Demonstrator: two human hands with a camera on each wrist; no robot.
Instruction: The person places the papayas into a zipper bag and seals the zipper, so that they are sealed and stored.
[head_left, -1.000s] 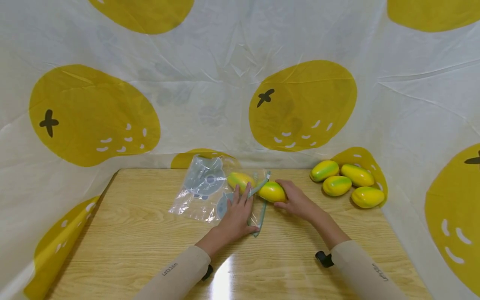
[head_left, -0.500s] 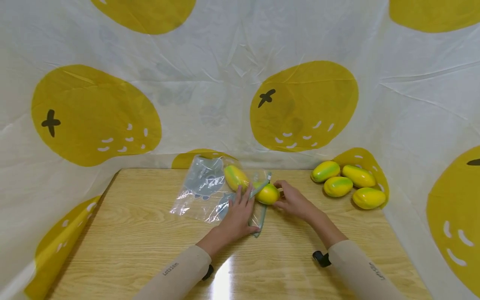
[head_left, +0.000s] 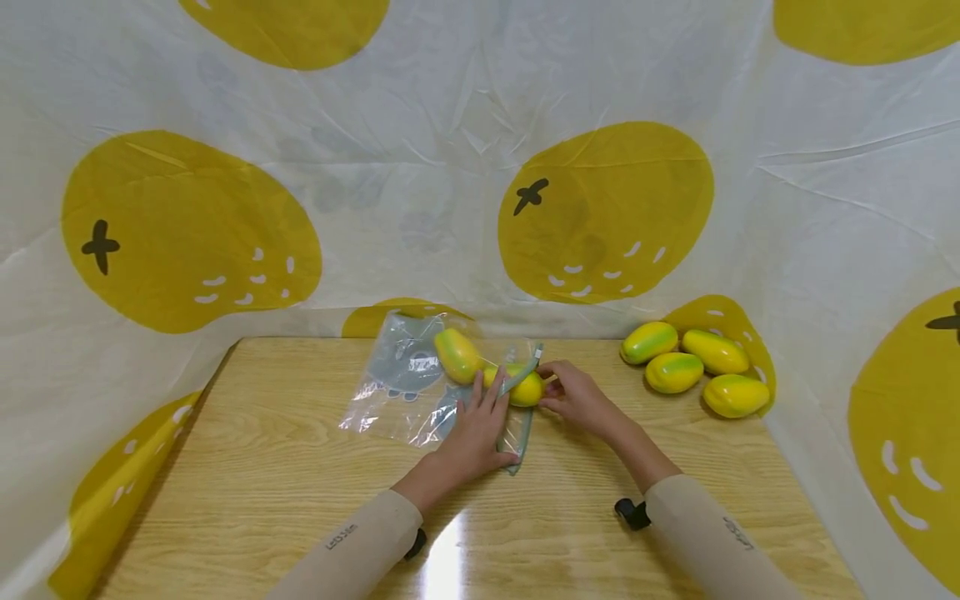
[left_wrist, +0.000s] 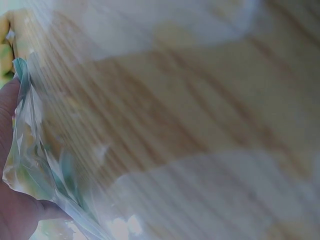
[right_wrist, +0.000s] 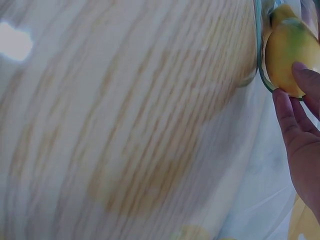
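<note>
Right hand [head_left: 577, 396] touching fruit [head_left: 530, 390] at bag edge [head_left: 528, 433], gap to four others [head_left: 681, 372]

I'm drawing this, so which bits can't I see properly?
Head view: part of the bag, under the left hand; sleeve lettering, too small to read surely.
Left wrist view: part of that hand, cut off by the left edge; fruit there, blurred.
Right wrist view: part of the held fruit, behind the right hand, which the right edge cuts off.

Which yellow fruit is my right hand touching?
The fruit at the mouth of the bag; the other bagged fruit lies deeper inside, and four loose fruits lie outside.
</note>
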